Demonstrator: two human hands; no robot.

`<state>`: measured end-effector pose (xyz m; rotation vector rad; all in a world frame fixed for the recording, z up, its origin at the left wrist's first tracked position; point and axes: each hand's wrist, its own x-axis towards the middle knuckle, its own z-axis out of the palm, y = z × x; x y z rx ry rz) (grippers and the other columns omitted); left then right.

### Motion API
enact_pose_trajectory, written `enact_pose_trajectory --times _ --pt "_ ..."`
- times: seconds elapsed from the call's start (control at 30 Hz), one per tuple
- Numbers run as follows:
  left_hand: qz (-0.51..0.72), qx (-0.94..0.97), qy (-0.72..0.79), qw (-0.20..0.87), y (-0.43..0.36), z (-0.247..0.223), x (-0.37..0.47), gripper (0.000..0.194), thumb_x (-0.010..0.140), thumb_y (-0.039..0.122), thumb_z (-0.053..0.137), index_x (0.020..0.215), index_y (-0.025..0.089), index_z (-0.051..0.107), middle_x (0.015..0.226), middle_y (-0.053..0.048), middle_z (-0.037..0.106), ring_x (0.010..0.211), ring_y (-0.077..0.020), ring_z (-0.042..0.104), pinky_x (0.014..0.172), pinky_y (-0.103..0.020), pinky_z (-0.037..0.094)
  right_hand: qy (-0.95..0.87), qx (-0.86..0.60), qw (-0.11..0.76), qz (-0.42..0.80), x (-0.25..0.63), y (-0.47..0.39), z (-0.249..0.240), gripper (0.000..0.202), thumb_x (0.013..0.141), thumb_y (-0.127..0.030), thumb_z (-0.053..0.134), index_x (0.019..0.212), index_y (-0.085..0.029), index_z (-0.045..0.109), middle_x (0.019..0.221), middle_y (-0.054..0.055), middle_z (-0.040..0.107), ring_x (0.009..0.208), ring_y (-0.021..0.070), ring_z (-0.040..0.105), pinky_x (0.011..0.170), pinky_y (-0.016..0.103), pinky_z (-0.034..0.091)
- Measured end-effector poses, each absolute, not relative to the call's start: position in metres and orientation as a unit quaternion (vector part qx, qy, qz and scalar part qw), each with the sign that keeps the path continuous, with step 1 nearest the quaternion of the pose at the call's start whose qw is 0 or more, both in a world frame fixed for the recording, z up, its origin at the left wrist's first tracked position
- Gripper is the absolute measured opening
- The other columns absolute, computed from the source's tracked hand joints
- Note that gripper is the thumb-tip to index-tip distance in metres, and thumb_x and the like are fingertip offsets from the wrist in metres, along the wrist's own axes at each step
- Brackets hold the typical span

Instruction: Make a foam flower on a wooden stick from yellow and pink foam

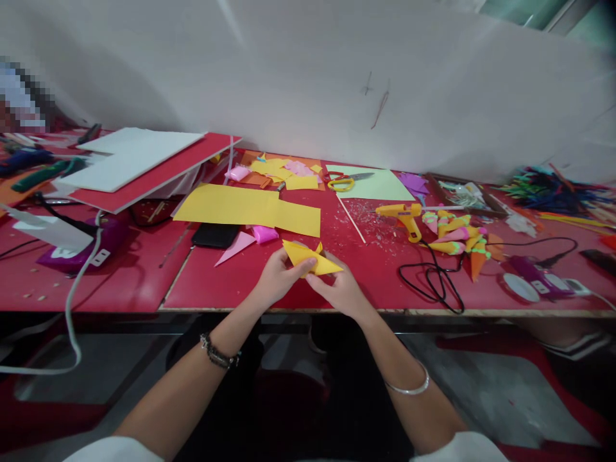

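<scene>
Taking twelve o'clock as straight away from the person, the folded yellow paper (315, 260) is at the middle of the clock, held up just over the near edge of the red table (269, 289). The left hand (279, 279) grips it from the left, thumb laid across its front and fingers curled behind; the right hand (337, 289) grips it from the right, thumb at its lower edge, though its other fingertips are hidden. The pink packet (264, 234) and the pink paper triangle (235, 249) are near the left hand, towards ten o'clock, with the black phone (214, 235) beyond them, partly under the long yellow sheet (250, 208). At eleven o'clock, yellow and pink scraps (279, 170) lie on orange paper (248, 158). At one o'clock are a thin stick (353, 220) and, farther off, scissors (342, 183) with red and yellow handles, partly over a pale green sheet (385, 185). At two o'clock the yellow glue gun (407, 217) lies beside a pile of small colourful cones (455, 236), its black cord (433, 289) looped nearer the table edge. White boards (137, 157) rest on a red board (168, 176) towards ten o'clock, well apart from the hands.
</scene>
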<state>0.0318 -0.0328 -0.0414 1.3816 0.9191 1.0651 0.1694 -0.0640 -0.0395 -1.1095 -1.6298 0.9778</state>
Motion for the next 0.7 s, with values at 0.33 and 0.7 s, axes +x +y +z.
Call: enact_pose_trajectory --times 0.33,0.7 --pt "0.498 0.587 0.358 0.529 -0.0328 -0.0424 0.0328 0.017 0.070 0.028 0.062 0.077 0.014 0.054 0.073 0.002 0.053 0.066 -0.0074 0.052 0.059 -0.017 0.042 -0.549 -0.500 0.541 0.396 0.1683 -0.0613 -0.0294 0.015 0.073 -0.033 0.057 0.071 -0.018 0.056 0.068 -0.001 0.056 0.066 0.0117 0.055 0.060 0.023 0.045" --pt "0.462 0.578 0.409 0.534 -0.0340 -0.0414 0.0320 0.024 0.069 0.034 0.062 0.079 0.012 0.058 0.076 -0.003 0.061 0.069 -0.0122 0.056 0.061 -0.020 0.044 -0.510 -0.509 0.569 0.398 0.1725 -0.0591 -0.0323 0.022 0.068 -0.031 0.063 0.084 -0.020 0.054 0.075 -0.002 0.059 0.057 0.0092 0.059 0.057 0.023 0.048"
